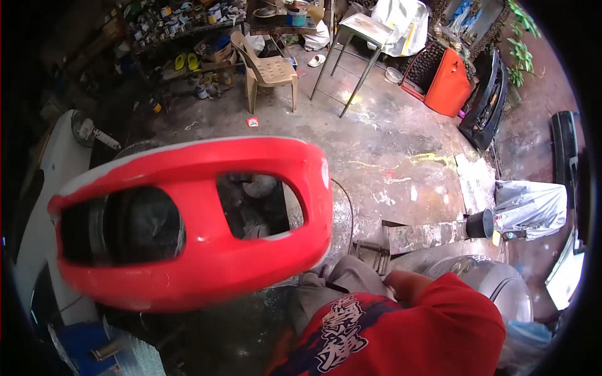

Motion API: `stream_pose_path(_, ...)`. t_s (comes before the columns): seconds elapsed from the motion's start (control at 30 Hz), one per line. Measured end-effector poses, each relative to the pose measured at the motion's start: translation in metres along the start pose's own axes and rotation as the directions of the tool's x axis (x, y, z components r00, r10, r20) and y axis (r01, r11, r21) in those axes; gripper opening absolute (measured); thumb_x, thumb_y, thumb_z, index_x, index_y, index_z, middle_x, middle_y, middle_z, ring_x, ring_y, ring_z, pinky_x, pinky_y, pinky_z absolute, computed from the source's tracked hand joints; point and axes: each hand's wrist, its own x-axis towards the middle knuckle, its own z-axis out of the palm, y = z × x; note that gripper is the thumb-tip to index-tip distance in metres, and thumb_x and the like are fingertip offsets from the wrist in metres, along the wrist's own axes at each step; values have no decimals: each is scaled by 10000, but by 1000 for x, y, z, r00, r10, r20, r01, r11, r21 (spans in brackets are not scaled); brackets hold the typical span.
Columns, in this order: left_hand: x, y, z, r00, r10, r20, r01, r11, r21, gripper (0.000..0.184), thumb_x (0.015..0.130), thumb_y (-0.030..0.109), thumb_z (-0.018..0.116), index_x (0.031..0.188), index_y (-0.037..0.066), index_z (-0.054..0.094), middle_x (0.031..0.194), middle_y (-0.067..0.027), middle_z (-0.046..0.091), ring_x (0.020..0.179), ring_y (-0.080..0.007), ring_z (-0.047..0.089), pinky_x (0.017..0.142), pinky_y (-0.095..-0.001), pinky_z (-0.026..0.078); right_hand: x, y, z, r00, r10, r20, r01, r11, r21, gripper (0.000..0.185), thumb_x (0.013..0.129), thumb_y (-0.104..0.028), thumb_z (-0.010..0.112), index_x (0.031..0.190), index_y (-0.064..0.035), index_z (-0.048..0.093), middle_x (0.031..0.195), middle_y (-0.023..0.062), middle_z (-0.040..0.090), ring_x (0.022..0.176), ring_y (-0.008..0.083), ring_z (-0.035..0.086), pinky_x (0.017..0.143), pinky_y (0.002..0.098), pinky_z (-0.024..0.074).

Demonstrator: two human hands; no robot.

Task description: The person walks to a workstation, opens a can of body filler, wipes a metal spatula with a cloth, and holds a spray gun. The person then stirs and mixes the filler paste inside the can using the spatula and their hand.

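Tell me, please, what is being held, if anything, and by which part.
It cannot be told: the hands are out of sight, and no hold shows on the red bumper.

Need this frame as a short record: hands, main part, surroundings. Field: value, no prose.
Main part: red bumper cover, pale upper edge, two large openings
Support: not visible
Left hand: not in view
Right hand: can't be made out; bent right arm reaches toward the grey trousers
Clothing: red printed T-shirt
Beyond bumper: beige plastic chair; tall metal-legged stand; yellow clogs
Right side of view: orange panel; black bucket
Floor: paint-stained
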Motion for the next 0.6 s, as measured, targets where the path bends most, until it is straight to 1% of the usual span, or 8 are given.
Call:
stream_pose_path(0.07,4,21,2,1000,-12,-4,12,1000,-14,487,992,379,435,1233,10,641,1254,-248,638,1190,-383,592,990,-501,457,-8,26,-9,1000,22,4,-22,1000,18,455,792,-232,739,1238,-149,714,1175,140,715,1162,314,665,959,448,521)
stream_pose_path(0.13,10,39,18,1000,-26,-3,26,999,-48,481,991,375,438,1230,12,642,1248,-245,641,1180,-380,596,980,-500,461,0,54,-23,999,33,-3,-33,999,36,450,803,-227,723,1241,-129,704,1157,142,716,1151,306,670,944,443,525)
stream_pose_path(0.27,24,88,63,996,-77,-34,74,992,-105,469,989,368,445,1224,15,645,1237,-237,646,1160,-374,603,961,-498,468,27,110,-89,998,46,-48,-43,998,51,442,825,-218,692,1248,-89,684,1120,144,719,1128,291,679,913,434,534)
stream_pose_path(0.4,57,168,121,992,-113,-58,104,985,-136,457,986,360,451,1218,19,647,1226,-230,651,1140,-367,611,941,-497,476,88,182,-167,993,27,-111,-19,997,76,437,847,-208,661,1254,-49,663,1083,147,721,1105,275,689,883,425,542)
stream_pose_path(0.5,84,241,163,987,-136,-81,121,979,-165,448,985,355,456,1213,22,649,1217,-225,655,1126,-363,617,926,-495,482,147,250,-246,981,-25,-190,36,998,52,436,864,-201,638,1259,-18,648,1055,149,723,1088,263,696,860,418,548)
stream_pose_path(0.6,89,295,193,983,-170,-73,156,975,-159,439,983,349,461,1209,25,651,1209,-219,659,1111,-358,623,911,-494,487,191,302,-317,929,-86,-359,123,989,83,436,881,-194,614,1264,12,633,1027,151,724,1071,251,703,837,411,555)
